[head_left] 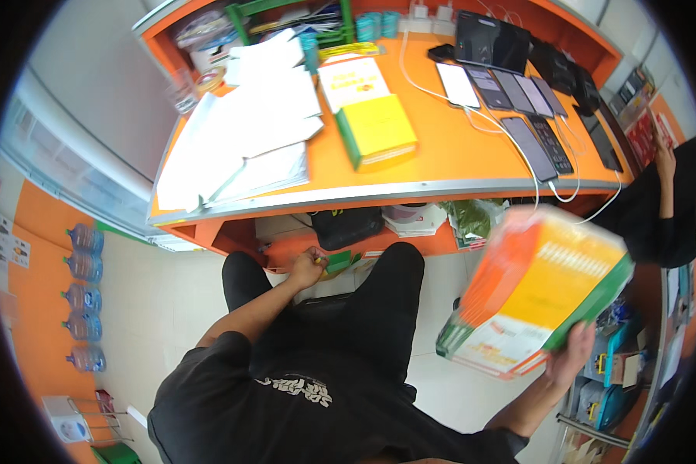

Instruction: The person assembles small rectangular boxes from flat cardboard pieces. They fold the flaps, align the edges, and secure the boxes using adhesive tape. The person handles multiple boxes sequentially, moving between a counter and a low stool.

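My right hand (572,353) grips the lower right corner of a large, shiny, plastic-wrapped pack (553,271) in orange, yellow, green and white. The pack is tilted, off the desk's right front edge, and slightly blurred. My left hand (308,268) is closed near my left knee, below the desk edge. Just beside its fingers is a green and yellow box-like thing (338,263), partly hidden; whether the fingers pinch it or something small is unclear. On the desk lies a yellow and green box (377,131), in front of a white and yellow box (353,81).
Loose white papers (259,116) cover the left of the orange desk (441,162). Several phones (530,139) with white cables lie at its right, by a black tablet (493,41). Below is a shelf with a black bag (346,228). Another person's arm (663,174) shows at far right.
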Tool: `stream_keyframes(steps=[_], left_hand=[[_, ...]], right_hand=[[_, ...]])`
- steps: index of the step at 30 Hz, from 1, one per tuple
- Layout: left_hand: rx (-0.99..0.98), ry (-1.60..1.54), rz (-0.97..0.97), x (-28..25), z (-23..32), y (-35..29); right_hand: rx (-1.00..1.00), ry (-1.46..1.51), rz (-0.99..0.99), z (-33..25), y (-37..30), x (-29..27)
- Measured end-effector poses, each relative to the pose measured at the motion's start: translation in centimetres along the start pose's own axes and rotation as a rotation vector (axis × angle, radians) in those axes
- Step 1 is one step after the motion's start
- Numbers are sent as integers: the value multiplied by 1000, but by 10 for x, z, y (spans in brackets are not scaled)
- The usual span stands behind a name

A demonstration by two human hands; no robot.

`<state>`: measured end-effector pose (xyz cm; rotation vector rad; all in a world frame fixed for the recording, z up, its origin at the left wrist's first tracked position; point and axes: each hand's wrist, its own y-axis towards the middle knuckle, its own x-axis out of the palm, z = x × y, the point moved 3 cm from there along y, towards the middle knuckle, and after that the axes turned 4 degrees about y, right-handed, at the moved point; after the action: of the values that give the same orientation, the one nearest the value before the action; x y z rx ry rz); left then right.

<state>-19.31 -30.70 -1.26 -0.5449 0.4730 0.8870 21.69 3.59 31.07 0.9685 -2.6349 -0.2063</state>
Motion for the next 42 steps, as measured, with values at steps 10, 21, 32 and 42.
stream_keyframes(steps=[10, 21, 32, 42], left_hand=[[-172, -545, 21, -19, -61, -47], [-311, -565, 171, -46, -95, -33], [-370, -573, 667, -81, -117, -38], [-36, -677, 810, -93, -82, -71]], right_hand=[[234, 556, -68, 34, 74, 190], [781, 445, 283, 157, -62, 100], [516, 140, 173, 398, 33, 228], [228, -324, 165, 526, 175, 335]])
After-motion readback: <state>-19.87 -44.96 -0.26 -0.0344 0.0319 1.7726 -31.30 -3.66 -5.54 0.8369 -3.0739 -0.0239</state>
